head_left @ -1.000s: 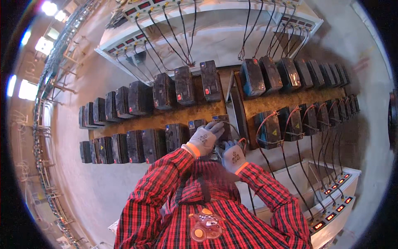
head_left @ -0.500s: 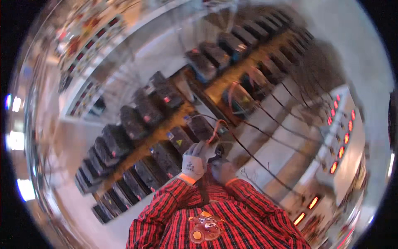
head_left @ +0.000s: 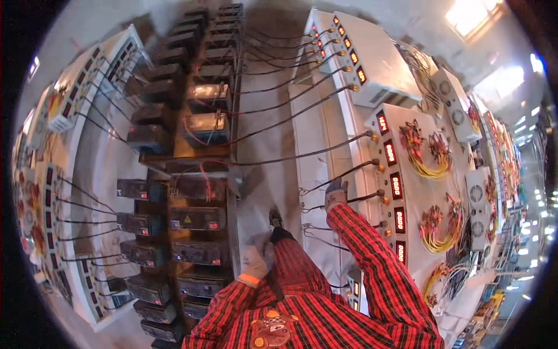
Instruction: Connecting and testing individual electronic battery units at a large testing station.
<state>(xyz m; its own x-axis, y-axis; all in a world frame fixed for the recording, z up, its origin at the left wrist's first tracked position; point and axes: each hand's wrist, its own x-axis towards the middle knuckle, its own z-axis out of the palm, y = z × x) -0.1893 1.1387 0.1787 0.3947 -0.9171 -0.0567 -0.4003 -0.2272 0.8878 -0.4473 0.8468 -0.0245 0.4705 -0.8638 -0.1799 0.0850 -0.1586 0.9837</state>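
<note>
My left hand [head_left: 256,263], in a light grey glove with an orange cuff, hangs before my body beside the battery rack. It is smeared, but its fingers look apart, with nothing visible in them. My gloved right hand [head_left: 335,195] is stretched out toward the white power unit [head_left: 372,119]. It overlaps a black cable [head_left: 365,198] that runs to a brass-coloured terminal [head_left: 385,200]. Whether its fingers grip the cable I cannot make out. Below that hand, more loose cable ends [head_left: 317,228] lie over a pale surface.
At my left, dark block-shaped batteries [head_left: 197,218] stand in rows on a rack [head_left: 232,198]. Black cables [head_left: 290,156] span the aisle [head_left: 261,180] from rack to units. Bundles of yellow and red wires [head_left: 433,154] lie on the units. Another white unit [head_left: 43,192] stands far left.
My view has swung to the right, toward the power units. My hands have parted: the right has reached out to the cables, while the left has stayed low before my body.
</note>
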